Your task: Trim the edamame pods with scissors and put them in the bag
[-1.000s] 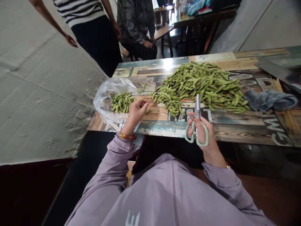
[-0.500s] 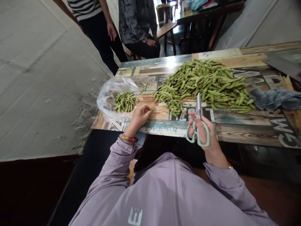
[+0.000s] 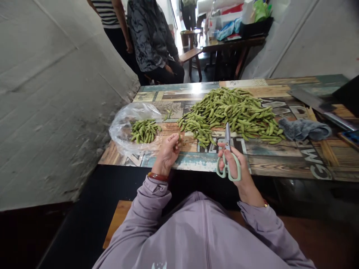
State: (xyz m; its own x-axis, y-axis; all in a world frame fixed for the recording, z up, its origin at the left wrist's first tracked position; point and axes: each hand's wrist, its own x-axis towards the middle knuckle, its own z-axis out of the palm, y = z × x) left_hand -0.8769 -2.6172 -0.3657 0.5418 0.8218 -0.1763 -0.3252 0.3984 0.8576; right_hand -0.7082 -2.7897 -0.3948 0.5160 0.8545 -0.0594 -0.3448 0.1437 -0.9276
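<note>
My right hand (image 3: 234,164) holds scissors (image 3: 227,136) with pale green handles, blades together and pointing away from me. Just beyond the blade tips lies a large heap of green bean pods (image 3: 224,108) on the table. My left hand (image 3: 167,151) is closed in a pinch above the table's near edge. A small green piece (image 3: 179,137) shows at its fingertips; the fingers hide the rest. To the left of that hand, a clear plastic bag (image 3: 117,129) lies with its mouth open, and a smaller pile of pods (image 3: 144,130) rests in it.
A grey cloth (image 3: 305,129) lies right of the heap, near a flat grey blade-like thing (image 3: 307,99). A few loose bits (image 3: 168,114) lie behind the bag. A wall (image 3: 64,104) borders the left side. Two people (image 3: 151,41) are beyond the table.
My view has tipped up, showing more of the room beyond. The left hand has turned and lifted its fingertips, with the green piece now showing. The right hand still holds the scissors.
</note>
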